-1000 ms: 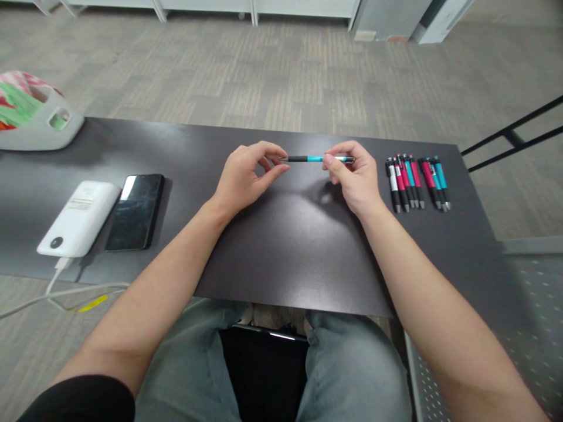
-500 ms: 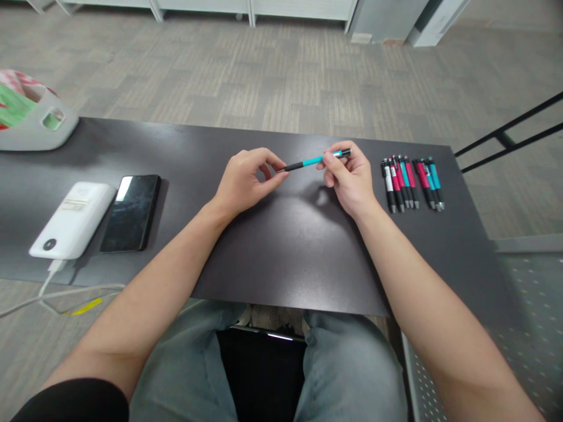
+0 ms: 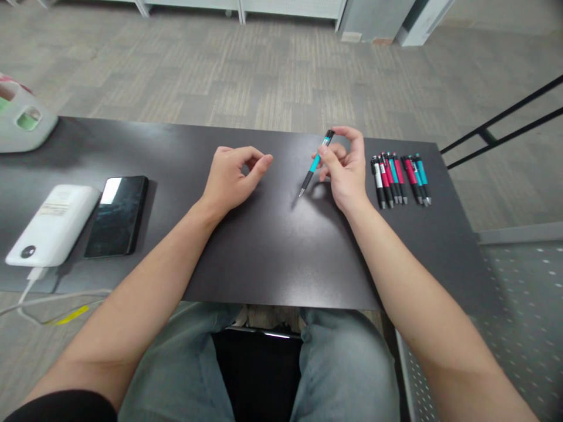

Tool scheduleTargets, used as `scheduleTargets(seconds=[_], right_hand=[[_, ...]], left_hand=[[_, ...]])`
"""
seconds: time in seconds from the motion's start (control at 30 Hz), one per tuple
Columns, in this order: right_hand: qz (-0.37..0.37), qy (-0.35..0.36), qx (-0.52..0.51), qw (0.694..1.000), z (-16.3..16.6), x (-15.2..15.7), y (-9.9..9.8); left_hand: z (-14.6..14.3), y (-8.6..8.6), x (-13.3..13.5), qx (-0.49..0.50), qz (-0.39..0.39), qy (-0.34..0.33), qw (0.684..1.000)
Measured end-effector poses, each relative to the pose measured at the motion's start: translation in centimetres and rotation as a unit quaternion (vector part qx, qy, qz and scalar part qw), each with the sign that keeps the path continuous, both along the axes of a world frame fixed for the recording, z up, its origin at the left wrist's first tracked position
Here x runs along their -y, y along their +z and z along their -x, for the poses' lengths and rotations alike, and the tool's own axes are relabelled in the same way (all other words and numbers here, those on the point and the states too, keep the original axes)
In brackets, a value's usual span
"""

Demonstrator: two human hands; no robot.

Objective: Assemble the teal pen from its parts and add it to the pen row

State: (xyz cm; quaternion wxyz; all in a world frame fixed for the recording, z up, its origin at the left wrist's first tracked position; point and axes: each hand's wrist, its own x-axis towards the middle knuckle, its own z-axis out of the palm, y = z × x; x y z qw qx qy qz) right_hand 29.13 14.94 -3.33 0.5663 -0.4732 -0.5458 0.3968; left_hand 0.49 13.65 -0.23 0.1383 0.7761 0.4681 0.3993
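A teal ballpoint pen (image 3: 315, 163) with a black grip and black top is held in my right hand (image 3: 347, 167). Thumb and fingers pinch its upper half, with the index finger at the top end. The pen slants, its metal tip pointing down and left just over the dark table (image 3: 272, 252); whether the tip touches cannot be told. To the left, apart from the pen, my left hand (image 3: 231, 176) is near the table, its fingers curled and thumb closed against them, with nothing visible inside. Right of my right hand lie several red, teal and white pens (image 3: 389, 179), side by side.
A second cluster of pens (image 3: 417, 179) lies nearer the table's right edge. On the left are a black phone (image 3: 118, 217) and a white power bank (image 3: 53, 225) with a cable (image 3: 33, 281). A white basket (image 3: 26, 120) stands at the far left corner. Black metal bars (image 3: 488, 138) stand beyond the right edge.
My left hand has let go of the pen's tip and moved slightly left. In my right hand the pen has swung from nearly level to tip-down. The view has shifted slightly right.
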Motion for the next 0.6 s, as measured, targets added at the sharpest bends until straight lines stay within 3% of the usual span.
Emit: scheduleTargets(seconds=[0.6], right_hand=[[-0.035,0.003,0.041,0.999,-0.5,-0.1,-1.2]], left_hand=[[0.0,-0.7,-0.6,-0.008,0.004,-0.004,1.0]])
